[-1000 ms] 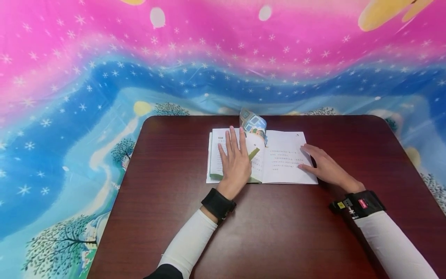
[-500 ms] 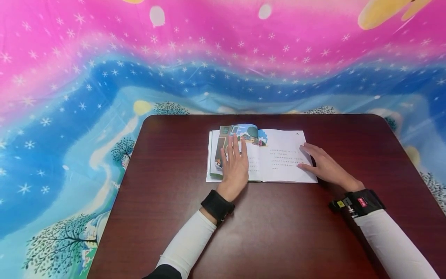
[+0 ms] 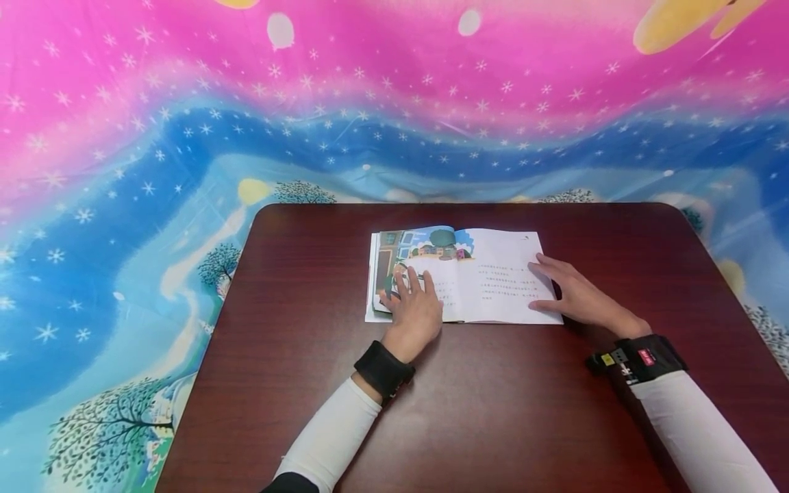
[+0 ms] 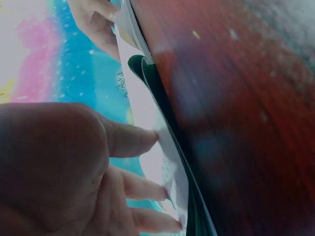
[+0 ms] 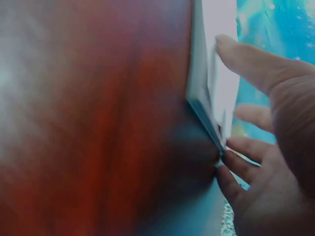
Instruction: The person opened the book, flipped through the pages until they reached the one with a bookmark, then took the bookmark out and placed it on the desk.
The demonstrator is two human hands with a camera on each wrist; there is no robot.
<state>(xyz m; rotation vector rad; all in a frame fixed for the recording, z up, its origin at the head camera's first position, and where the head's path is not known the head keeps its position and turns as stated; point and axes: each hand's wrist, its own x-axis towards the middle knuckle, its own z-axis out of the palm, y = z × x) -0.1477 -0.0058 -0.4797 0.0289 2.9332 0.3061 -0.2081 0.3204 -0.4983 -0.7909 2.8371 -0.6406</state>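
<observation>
Dark-red table [image 3: 493, 397], wood stretches broadly nearside | spread book [image 3: 465, 284] lies near table's far edge: white right page [image 3: 505, 270] with dark text, colourful houses-and-trees picture [image 3: 439, 245] left | left hand [image 3: 414, 309], fingers spread, touches left page [image 3: 448, 275], grips nothing | right hand [image 3: 576, 291], fingers relaxed, touches book's right edge, grips nothing

A red-brown table [image 3: 481, 411] with rounded far corners fills the lower middle of the head view. Behind it a cloth [image 3: 382, 89] runs pink above blue, bearing white snowflakes [image 3: 144, 34], yellow shapes [image 3: 674, 26] upper right and a tree [image 3: 123, 426] lower left.
</observation>
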